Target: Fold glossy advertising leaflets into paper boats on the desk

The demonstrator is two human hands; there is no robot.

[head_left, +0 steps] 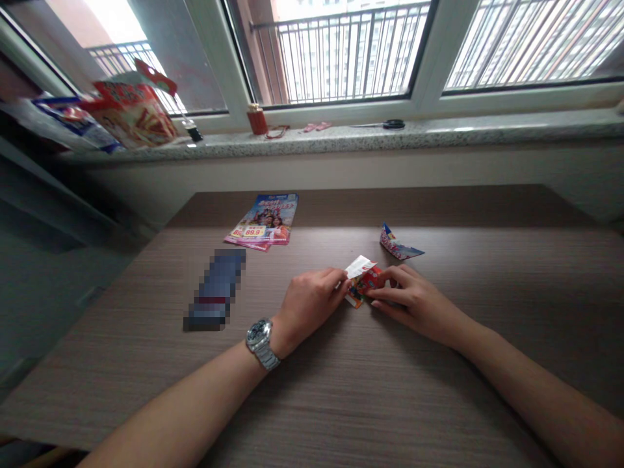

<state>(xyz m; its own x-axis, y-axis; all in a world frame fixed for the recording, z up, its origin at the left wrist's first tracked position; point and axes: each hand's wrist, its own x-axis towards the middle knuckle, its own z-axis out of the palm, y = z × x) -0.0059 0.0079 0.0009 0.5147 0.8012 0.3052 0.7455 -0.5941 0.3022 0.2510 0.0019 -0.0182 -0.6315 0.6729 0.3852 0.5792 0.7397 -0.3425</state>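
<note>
Between my hands, just over the middle of the wooden table, is a small folded piece of printed paper [369, 278], red and orange with a white flap standing up. My left hand [316, 296], with a metal watch [262, 339] on its wrist, pinches the paper's left side between thumb and fingers. On the right side, my right hand [414, 296] grips the red part with its fingertips. Behind my right hand lies a folded paper boat [397, 245] with blue and pink print, touched by neither hand.
Several printed leaflets [268, 220] lie stacked at the back left of the table [312, 403]. Nearer me is a dark, pixelated flat object [216, 289]. Along the windowsill [331, 141] are scissors [392, 124], a red lighter-like item [257, 120] and snack bags [131, 114].
</note>
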